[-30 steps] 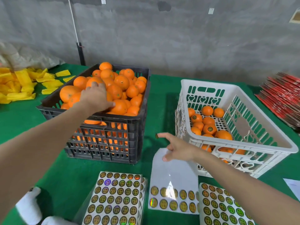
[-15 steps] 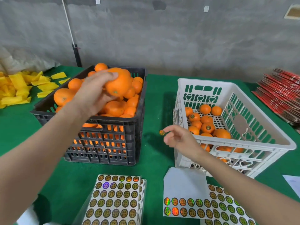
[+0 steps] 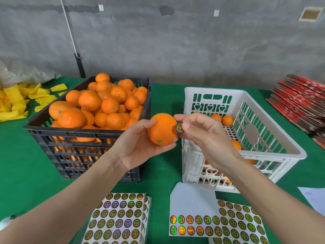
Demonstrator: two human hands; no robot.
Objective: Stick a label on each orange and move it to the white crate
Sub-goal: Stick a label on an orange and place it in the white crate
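My left hand (image 3: 135, 145) grips one orange (image 3: 161, 129) in the air between the two crates. My right hand (image 3: 202, 134) pinches a round holographic label (image 3: 179, 128) and holds it against the orange's right side. The black crate (image 3: 84, 138) on the left is heaped with several oranges (image 3: 105, 104). The white crate (image 3: 274, 147) on the right holds a few oranges (image 3: 226, 119) low inside, partly hidden by my right hand.
Label sheets lie on the green table near me: a stack (image 3: 119, 221) at the front centre, a partly used sheet (image 3: 191, 208) and another sheet (image 3: 244, 224) beside it. Yellow paper scraps (image 3: 21, 101) lie far left. Red flat cartons (image 3: 299, 103) are stacked far right.
My left hand lifted an orange out of the black crate and carried it right and toward me. My right hand brought the label up against the orange.
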